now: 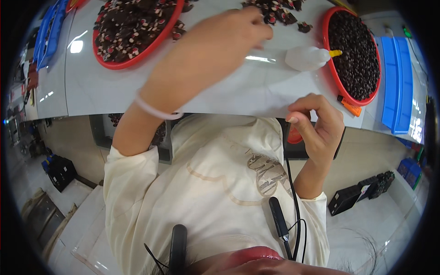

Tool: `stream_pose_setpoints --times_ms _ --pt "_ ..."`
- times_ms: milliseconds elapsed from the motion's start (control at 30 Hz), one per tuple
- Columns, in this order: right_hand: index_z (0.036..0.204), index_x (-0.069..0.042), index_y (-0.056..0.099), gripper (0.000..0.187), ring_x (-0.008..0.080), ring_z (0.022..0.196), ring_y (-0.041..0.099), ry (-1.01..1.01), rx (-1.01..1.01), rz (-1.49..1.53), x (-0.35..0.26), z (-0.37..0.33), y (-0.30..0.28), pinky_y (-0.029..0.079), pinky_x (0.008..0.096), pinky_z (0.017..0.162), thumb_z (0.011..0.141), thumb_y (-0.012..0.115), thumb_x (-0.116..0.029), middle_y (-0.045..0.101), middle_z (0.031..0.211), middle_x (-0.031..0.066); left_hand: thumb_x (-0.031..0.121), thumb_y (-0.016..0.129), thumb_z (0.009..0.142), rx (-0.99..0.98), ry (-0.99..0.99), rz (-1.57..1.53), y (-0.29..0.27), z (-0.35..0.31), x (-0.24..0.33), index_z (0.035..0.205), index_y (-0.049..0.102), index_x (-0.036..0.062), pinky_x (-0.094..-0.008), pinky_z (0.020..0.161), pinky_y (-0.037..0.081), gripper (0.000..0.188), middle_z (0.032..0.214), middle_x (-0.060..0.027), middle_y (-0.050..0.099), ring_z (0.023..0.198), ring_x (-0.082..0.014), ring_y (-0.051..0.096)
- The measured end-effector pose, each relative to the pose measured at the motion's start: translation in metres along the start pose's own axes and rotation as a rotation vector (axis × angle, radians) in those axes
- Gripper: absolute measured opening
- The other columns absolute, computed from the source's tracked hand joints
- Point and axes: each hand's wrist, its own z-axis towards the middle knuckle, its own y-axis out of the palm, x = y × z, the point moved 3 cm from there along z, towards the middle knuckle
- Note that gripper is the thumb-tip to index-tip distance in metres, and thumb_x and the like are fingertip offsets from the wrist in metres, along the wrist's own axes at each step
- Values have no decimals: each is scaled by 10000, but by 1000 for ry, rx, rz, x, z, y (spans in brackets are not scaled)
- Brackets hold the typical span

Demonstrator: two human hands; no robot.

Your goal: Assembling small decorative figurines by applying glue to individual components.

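My left hand [245,32] reaches across the white table, close to a loose pile of dark pieces with pink, red and pale bits [279,10]. Its fingers bend downward and are smeared by motion, so whether they hold anything is unclear. Over the table's near edge, my right hand [318,126] is closed, thumb and forefinger drawn together; anything between them is too small to make out. A white squeeze bottle with a yellow tip [306,58] lies on its side beyond my right hand, its tip over the rim of a red tray [331,68] full of small dark beads.
Another red tray [120,65] at the left holds more dark mixed pieces. Blue bins [397,85] stand at the right, and a blue rack [51,34] at the far left. An orange tool [350,107] lies by the bead tray. Below the tabletop are open drawers [98,133].
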Motion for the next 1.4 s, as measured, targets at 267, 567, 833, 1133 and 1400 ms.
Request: stream_pose_setpoints --times_ms 267,567,833,1133,1400 --pt "775 31 575 128 69 573 477 35 185 12 10 -10 -22 358 175 551 699 677 48 572 697 31 64 617 751 123 33 126 -8 -10 -5 991 588 50 -307 712 468 242 953 -103 550 816 -253 566" --pt "964 12 553 309 176 857 562 -130 328 -284 24 26 -5 433 273 792 691 698 9 604 922 64 -42 691 702 179 -211 -1032 14 -48 17 875 602 -13 -248 746 498 197 1011 -102 557 893 -152 569" --pt "1076 27 490 353 163 828 575 35 249 357 21 16 -11 453 268 773 793 644 -117 574 932 99 -13 688 722 257 -164 -1215 49 -57 18 983 610 -21 -286 755 498 272 1013 -142 584 837 -174 598" --pt "1069 16 492 616 242 941 532 -44 168 108 8 3 -53 436 311 808 699 730 -415 535 994 178 119 678 772 243 -196 -1358 61 -51 8 1035 573 -38 -288 706 525 324 1084 -197 574 855 -246 630" --pt "1084 -3 490 530 270 960 533 -31 215 26 5 7 -57 483 320 721 753 654 -383 524 952 172 41 637 780 242 -229 -1327 62 -52 11 1015 564 -64 -273 706 530 267 1012 -200 607 812 -213 636"
